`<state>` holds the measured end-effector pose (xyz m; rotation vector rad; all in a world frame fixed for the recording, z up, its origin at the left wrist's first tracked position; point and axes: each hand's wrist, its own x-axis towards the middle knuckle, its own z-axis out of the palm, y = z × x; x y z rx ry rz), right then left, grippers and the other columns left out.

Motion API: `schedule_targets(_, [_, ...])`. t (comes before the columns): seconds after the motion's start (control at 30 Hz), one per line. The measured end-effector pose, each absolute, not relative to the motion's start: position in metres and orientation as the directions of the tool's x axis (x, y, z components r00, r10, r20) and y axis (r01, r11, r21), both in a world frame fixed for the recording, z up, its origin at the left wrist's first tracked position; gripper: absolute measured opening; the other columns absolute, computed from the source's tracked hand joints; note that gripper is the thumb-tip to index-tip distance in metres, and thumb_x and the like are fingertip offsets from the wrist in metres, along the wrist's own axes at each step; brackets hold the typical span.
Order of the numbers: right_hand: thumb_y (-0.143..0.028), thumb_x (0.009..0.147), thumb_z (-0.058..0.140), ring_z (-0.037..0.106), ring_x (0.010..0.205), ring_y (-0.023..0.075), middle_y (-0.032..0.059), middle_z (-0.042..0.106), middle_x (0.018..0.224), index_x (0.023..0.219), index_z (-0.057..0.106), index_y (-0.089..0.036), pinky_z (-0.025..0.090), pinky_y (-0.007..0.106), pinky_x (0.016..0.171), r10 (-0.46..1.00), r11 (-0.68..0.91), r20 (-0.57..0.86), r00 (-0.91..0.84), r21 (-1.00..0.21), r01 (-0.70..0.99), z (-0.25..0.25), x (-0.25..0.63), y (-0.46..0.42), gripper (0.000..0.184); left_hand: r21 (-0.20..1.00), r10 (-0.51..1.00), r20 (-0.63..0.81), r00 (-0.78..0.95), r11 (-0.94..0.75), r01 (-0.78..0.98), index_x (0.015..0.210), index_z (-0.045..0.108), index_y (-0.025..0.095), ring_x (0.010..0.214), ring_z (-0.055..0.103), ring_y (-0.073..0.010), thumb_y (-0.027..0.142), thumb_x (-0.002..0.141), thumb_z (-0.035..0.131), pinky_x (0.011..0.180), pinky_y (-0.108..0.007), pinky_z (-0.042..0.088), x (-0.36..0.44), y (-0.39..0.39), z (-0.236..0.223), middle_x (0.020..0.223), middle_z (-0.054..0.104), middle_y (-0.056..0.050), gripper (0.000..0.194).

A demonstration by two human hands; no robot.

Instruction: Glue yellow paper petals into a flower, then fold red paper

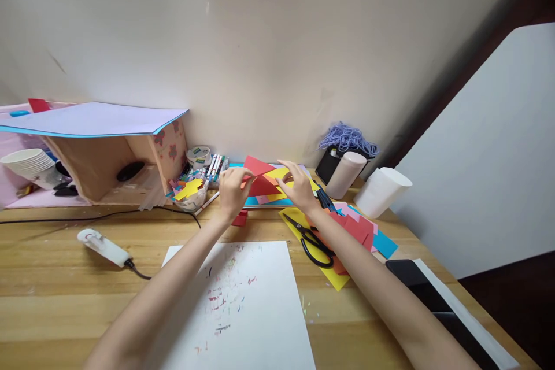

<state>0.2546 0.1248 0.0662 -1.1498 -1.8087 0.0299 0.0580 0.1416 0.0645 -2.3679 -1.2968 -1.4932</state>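
Observation:
A folded piece of red paper (262, 185) hangs above the back of the desk, its two pointed flaps spread apart toward the right. My left hand (234, 189) pinches its left edge between thumb and fingers. Close to the right tips of the paper is my right hand (298, 186), thumb and fingers apart; whether the thumb touches the paper I cannot tell. Behind both hands lie yellow and blue paper sheets (284, 203). Black-handled scissors (310, 238) rest on a yellow sheet (340, 282) beneath my right forearm.
A white sheet with coloured marks (260, 306) covers the front middle. On the left are a white glue gun (104, 247) with a cord, an open box (162, 156) and stacked paper cups (32, 166). Red paper pieces (358, 230), white rolls (381, 192) and a black phone (410, 277) are right.

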Motion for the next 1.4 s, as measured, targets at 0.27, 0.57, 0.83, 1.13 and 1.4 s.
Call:
schedule_targets(0.27, [-0.014,0.084,0.044,0.06,0.089,0.0176,0.006,0.067,0.092,0.092,0.061,-0.023,0.05,0.034,0.077,0.576,0.799,0.642,-0.506,-0.311,0.515,0.015,0.237,0.031,0.021,0.013,0.491,0.493,0.719,-0.83,0.558,0.09,0.055,0.023,0.081,0.058,-0.0147,0.013,0.086,0.04,0.078,-0.03,0.036,0.01,0.02,0.029,0.085,0.066,-0.001,0.018])
schedule_targets(0.57, [-0.016,0.083,0.045,0.058,0.08,0.0181,0.0034,0.067,0.078,0.085,0.062,-0.022,0.048,0.032,0.066,0.635,0.772,0.449,-0.628,-0.359,0.524,-0.004,0.229,0.003,0.018,0.287,0.694,0.367,0.62,-0.718,0.634,0.091,0.054,0.019,0.07,0.056,-0.016,0.015,0.083,0.042,0.072,-0.033,0.038,-0.007,-0.016,0.0,0.078,0.063,-0.004,0.015])
schedule_targets(0.83, [-0.028,0.081,0.054,0.058,0.087,0.0197,0.0066,0.066,0.085,0.083,0.061,-0.021,0.045,0.035,0.076,0.723,0.685,0.388,-0.572,-0.512,0.519,-0.001,0.231,0.001,0.01,0.466,0.784,0.278,0.556,-0.616,0.635,0.077,0.054,0.019,0.071,0.053,-0.0162,0.024,0.087,0.038,0.073,-0.033,0.037,-0.008,-0.011,0.004,0.074,0.06,-0.003,0.019])
schedule_targets(1.13, [-0.028,0.085,0.044,0.055,0.068,0.0157,0.0033,0.06,0.076,0.079,0.054,-0.019,0.043,0.028,0.062,0.872,0.465,0.226,-0.434,-0.66,0.59,0.005,0.22,-0.006,0.014,0.634,0.894,0.191,0.404,-0.427,0.645,0.1,0.05,0.022,0.078,0.055,-0.0187,0.038,0.082,0.05,0.068,-0.03,0.041,-0.008,-0.008,-0.005,0.086,0.062,-0.004,0.025])
schedule_targets(1.4, [-0.03,0.087,0.042,0.046,0.067,0.0154,0.0011,0.048,0.071,0.067,0.04,-0.021,0.038,0.027,0.061,0.945,0.326,0.235,-0.23,-0.587,0.741,-0.007,0.207,-0.007,0.021,0.656,0.941,0.117,0.317,-0.313,0.687,0.111,0.043,0.022,0.07,0.054,-0.0184,0.034,0.082,0.049,0.062,-0.029,0.04,0.0,-0.001,-0.009,0.077,0.057,-0.002,0.033])
